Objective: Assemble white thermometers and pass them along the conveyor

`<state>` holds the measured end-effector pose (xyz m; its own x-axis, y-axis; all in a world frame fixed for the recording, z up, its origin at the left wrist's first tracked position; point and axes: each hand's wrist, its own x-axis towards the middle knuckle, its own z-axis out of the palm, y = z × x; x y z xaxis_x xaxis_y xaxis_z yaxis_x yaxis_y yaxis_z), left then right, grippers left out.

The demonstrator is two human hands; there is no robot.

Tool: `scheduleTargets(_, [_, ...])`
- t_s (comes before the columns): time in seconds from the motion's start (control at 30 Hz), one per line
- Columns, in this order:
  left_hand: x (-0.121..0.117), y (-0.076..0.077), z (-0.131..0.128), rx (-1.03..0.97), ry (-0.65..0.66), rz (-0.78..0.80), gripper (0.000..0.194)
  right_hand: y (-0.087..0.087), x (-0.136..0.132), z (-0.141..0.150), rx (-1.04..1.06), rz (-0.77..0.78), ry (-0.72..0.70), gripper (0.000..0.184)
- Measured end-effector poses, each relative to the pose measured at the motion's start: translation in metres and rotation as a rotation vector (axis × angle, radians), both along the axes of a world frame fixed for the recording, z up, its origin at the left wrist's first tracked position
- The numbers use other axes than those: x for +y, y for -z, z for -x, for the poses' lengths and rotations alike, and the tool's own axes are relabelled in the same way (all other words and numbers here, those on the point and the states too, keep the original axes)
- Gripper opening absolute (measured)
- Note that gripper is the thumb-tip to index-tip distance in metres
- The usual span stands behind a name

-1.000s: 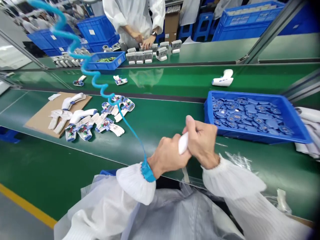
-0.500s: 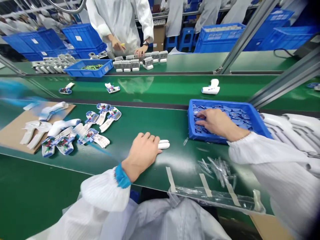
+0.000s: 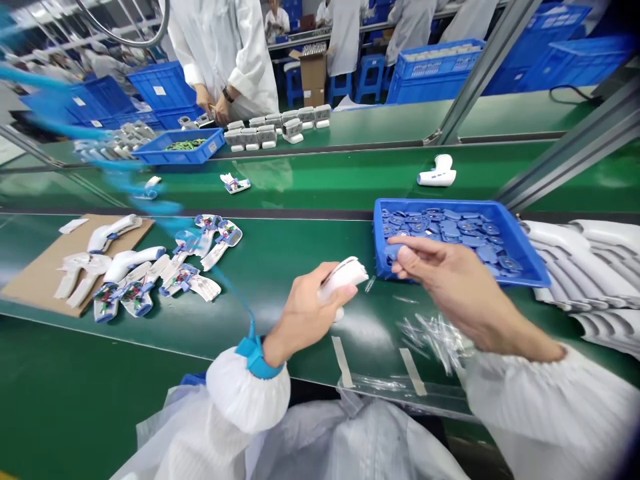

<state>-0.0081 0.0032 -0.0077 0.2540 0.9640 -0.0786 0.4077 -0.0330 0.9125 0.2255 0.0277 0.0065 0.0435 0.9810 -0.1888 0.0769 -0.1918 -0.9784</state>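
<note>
My left hand (image 3: 310, 303), with a blue wrist strap, is closed around a white plastic housing (image 3: 345, 279) raised a little above the green bench. A small white piece (image 3: 339, 314) shows just below that hand; most of it is hidden. My right hand (image 3: 445, 280) pinches a flat blue plastic part (image 3: 393, 252) between thumb and fingers, over the near left corner of a blue bin (image 3: 537, 270). Many similar blue parts (image 3: 450, 230) lie in the bin. The two hands are apart.
Opened thermometer-like housings (image 3: 135, 297) with wiring lie at left beside a cardboard sheet (image 3: 35, 267). Clear plastic strips (image 3: 437, 337) lie near the front edge. White shells (image 3: 590, 260) are stacked at right. A white device (image 3: 437, 172) sits on the belt. A co-worker (image 3: 225, 60) stands opposite.
My left hand has lifted the white housing off the bench and tilted it. My right hand has come up from among the blue parts with one pinched in its fingers.
</note>
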Motion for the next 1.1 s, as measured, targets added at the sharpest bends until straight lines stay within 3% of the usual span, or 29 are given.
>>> scheduleTargets(0.1, [-0.004,0.003,-0.013,-0.089,0.006,0.006,0.042,0.001,-0.021,0.027,0.139,0.027,0.045,0.060])
scheduleTargets(0.23, [-0.008,0.003,-0.014,-0.131,-0.004,-0.008,0.041,0.007,-0.032,0.043,0.103,-0.003,0.058,0.055])
scheduleTargets(0.43, [-0.011,0.004,-0.010,-0.106,-0.016,-0.005,0.041,0.013,-0.034,0.045,-0.134,-0.201,0.083,0.037])
scheduleTargets(0.57, [-0.013,0.003,-0.010,-0.088,-0.008,-0.020,0.039,0.016,-0.033,0.041,-0.278,-0.357,-0.006,0.030])
scheduleTargets(0.87, [-0.013,0.002,-0.008,-0.075,-0.007,-0.003,0.038,0.010,-0.032,0.034,-0.404,-0.443,-0.039,0.024])
scheduleTargets(1.1, [-0.014,-0.001,-0.010,-0.063,0.056,0.030,0.039,0.011,-0.031,0.028,-0.235,-0.195,-0.035,0.029])
